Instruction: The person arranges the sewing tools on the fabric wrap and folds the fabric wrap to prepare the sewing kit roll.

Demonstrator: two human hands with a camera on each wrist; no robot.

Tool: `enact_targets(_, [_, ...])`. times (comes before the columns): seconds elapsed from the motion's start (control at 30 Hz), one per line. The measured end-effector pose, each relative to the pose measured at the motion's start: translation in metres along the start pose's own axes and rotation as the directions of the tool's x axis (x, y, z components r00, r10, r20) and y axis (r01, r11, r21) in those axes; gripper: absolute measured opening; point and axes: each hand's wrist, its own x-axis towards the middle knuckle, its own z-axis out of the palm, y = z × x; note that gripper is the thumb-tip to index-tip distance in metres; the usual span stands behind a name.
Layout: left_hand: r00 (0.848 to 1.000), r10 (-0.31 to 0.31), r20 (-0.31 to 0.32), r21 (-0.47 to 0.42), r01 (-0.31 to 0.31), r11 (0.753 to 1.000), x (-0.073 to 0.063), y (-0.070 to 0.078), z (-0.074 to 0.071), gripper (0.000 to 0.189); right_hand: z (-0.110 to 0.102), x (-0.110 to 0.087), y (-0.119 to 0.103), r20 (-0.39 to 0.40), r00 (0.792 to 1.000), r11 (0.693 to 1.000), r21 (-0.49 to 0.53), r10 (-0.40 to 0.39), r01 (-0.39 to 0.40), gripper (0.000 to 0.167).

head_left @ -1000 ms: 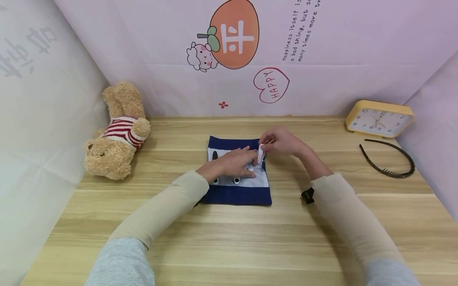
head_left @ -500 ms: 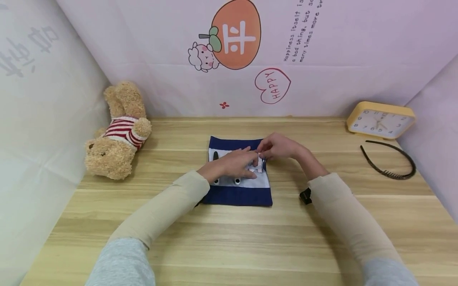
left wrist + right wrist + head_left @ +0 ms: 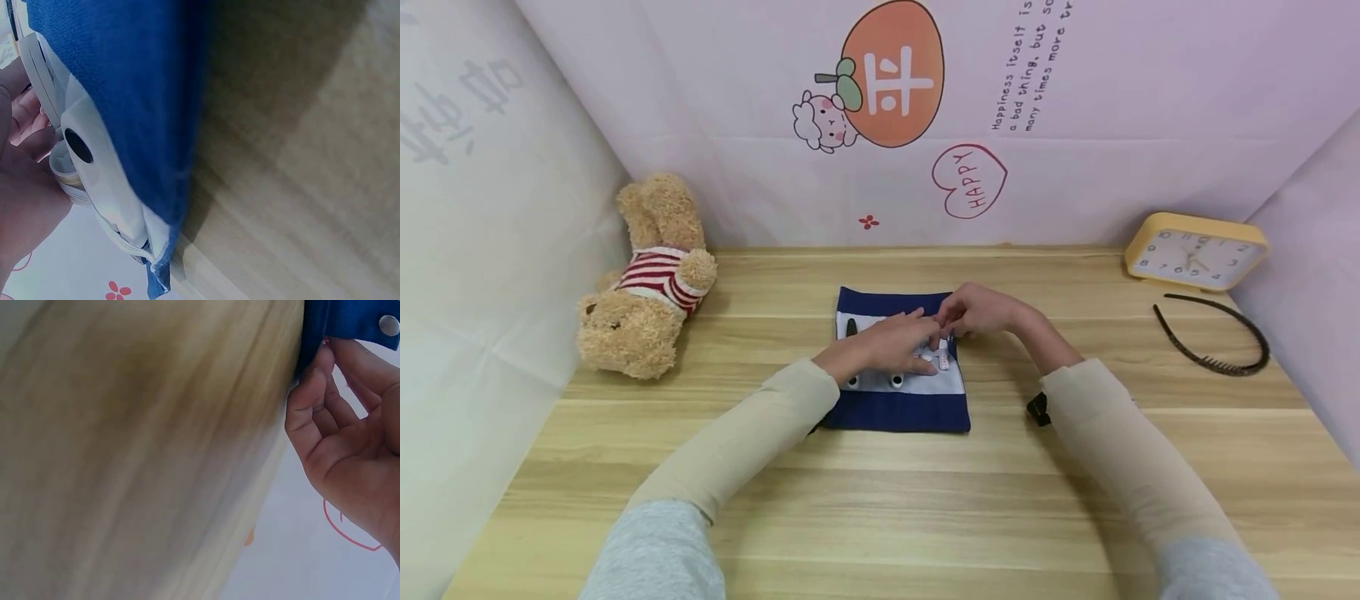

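A blue-and-white cloth organizer (image 3: 895,412) lies unrolled on the table. My left hand (image 3: 891,342) rests across its middle, fingers fairly straight and spread, hiding part of its contents. At the organizer's right edge, my right hand (image 3: 985,310) has its thumb and fingers bent together at the top of a slim white stick (image 3: 944,360) with faint printed marks; the fingertips' contact is partly hidden. A black slim item (image 3: 852,327) shows left of my left hand. In the left wrist view, a white item with a black oval (image 3: 100,169) sits beside a white elastic band (image 3: 109,231).
A teddy bear (image 3: 651,283) lies at the left by the wall. A yellow clock (image 3: 1197,252) stands at the back right, with a dark headband (image 3: 1217,364) in front of it. A silver snap (image 3: 389,325) shows on the blue cloth. Wooden tabletop (image 3: 880,508) spreads in front.
The white stick has slid down toward me along the organizer's right side, my right hand following slightly lower. My left hand has stayed in place.
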Motion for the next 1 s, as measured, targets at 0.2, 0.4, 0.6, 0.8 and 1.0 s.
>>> enact_targets(0.2, [1.0,-0.012,0.008,0.0,0.012,1.0,0.0,0.001,0.0,0.031,0.001,-0.002,-0.001,-0.004,1.0,1.0,0.01,0.018,-0.018,0.016])
enact_targets(0.4, [1.0,-0.017,0.012,0.009,0.017,1.0,0.0,0.001,-0.001,0.032,0.001,-0.002,0.0,0.002,1.0,1.0,-0.003,-0.009,0.01,0.018])
enact_targets(0.6, [1.0,-0.017,0.016,0.006,0.017,1.0,0.0,0.001,-0.001,0.032,0.001,-0.002,0.001,0.007,1.0,0.999,-0.016,-0.029,0.029,0.024])
enact_targets(0.8, [1.0,-0.003,0.016,0.014,0.002,1.0,0.001,-0.001,0.0,0.033,0.001,-0.004,0.001,0.002,1.0,0.999,-0.031,-0.025,0.025,0.026])
enact_targets(1.0, [1.0,0.008,0.005,-0.025,-0.008,1.0,-0.002,-0.005,-0.002,0.033,0.0,-0.013,0.0,0.01,1.0,0.999,-0.032,0.005,-0.005,0.025])
